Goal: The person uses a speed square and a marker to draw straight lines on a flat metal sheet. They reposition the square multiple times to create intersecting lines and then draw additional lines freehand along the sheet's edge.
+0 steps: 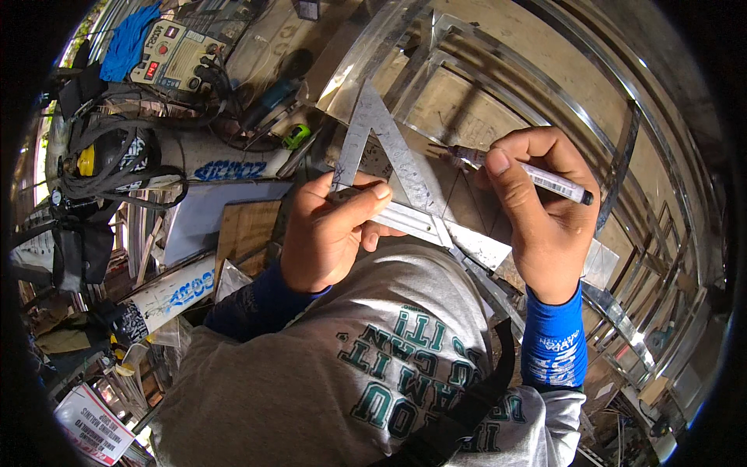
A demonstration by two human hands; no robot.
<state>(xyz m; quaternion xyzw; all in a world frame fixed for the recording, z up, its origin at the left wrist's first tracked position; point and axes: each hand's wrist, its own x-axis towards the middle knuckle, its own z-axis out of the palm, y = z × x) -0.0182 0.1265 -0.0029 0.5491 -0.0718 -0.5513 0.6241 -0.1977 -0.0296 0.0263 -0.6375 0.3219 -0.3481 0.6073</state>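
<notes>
Both hands work mid-frame: the left hand (327, 233) pinches one triangular metal square (387, 167) flat against the steel frame (498, 93), apex toward the upper edge. Just right, the right hand (545, 210) grips one marker pen (529, 173), lying crosswise, tip pointing left at the square's slanted edge.

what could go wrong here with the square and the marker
1. The left hand pins the square only at its lower edge, so it might pivot and skew the line.
2. The right hand holds the marker tilted, so its tip may wander off the square's edge.
3. The metal frame looks shiny, so ink could smear.
</notes>
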